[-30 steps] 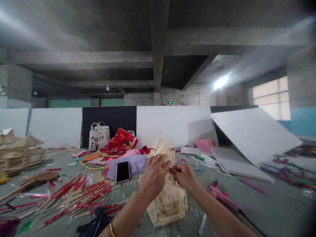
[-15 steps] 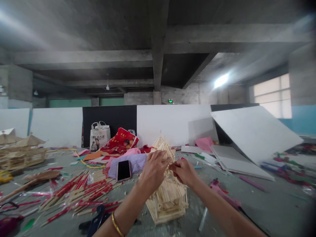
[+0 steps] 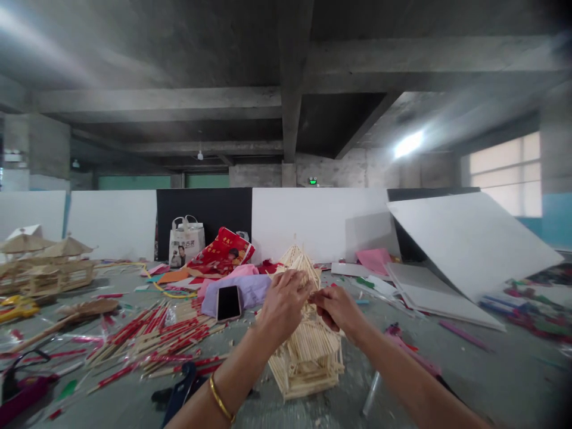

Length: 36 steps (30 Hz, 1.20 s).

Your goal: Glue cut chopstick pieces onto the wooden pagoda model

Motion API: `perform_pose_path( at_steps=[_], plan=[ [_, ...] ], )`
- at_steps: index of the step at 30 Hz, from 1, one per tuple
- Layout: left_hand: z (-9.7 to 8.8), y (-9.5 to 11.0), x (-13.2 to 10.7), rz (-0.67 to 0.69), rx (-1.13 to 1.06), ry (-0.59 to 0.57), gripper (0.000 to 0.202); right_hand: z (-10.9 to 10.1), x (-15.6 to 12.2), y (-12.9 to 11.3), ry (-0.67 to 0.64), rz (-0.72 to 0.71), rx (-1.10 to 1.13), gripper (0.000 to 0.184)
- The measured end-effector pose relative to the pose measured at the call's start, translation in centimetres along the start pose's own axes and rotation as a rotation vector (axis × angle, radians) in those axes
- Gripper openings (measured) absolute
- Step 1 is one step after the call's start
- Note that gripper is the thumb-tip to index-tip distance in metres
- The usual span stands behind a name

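Observation:
A small model house built of thin wooden sticks (image 3: 308, 351) stands upright in front of me, with a pointed stick roof at its far end. My left hand (image 3: 286, 298) is closed over the left side of its upper part, fingers bent around the sticks. Close by on the right, my right hand (image 3: 337, 307) makes a pinch at the same upper part, thumb against forefinger. Whatever is between those fingertips is too small to make out. Both hands cover the middle of the model.
Red-wrapped wooden sticks (image 3: 156, 339) lie left, beyond a dark blue tool (image 3: 183, 390). A phone (image 3: 228, 302) rests on purple cloth (image 3: 254, 292). At right are a pink glue gun (image 3: 413, 351), a clear glue stick (image 3: 371, 393) and white boards (image 3: 447, 298). Other stick models (image 3: 67, 262) stand far left.
The whole view has shifted a little, so things sit slightly farther right. Both hands keep nearly the same place and grip on the model.

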<state>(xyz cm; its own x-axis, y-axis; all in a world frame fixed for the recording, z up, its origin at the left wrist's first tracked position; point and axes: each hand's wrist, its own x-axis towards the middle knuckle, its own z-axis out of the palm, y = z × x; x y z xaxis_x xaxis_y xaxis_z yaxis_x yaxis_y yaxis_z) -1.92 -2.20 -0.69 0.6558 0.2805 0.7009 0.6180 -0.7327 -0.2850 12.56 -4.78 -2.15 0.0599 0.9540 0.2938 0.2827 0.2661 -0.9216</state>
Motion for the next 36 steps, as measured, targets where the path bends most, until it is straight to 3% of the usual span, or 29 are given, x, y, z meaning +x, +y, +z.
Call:
perform_pose_path(
  at_steps=[31, 34, 36],
  plan=[
    [-0.1, 0.2, 0.0, 0.044, 0.015, -0.049, 0.033, 0.1, -0.3, 0.2, -0.004, 0.007, 0.015, 0.032],
    [-0.5, 0.8, -0.5, -0.018, -0.086, 0.014, 0.036, -0.1, -1.1, 0.7, 0.043, -0.005, -0.019, 0.032],
    [-1.1, 1.6, -1.4, -0.153, -0.23, 0.1, 0.033, 0.2, -2.6, 1.0, 0.081, -0.02, -0.053, 0.034]
  ],
)
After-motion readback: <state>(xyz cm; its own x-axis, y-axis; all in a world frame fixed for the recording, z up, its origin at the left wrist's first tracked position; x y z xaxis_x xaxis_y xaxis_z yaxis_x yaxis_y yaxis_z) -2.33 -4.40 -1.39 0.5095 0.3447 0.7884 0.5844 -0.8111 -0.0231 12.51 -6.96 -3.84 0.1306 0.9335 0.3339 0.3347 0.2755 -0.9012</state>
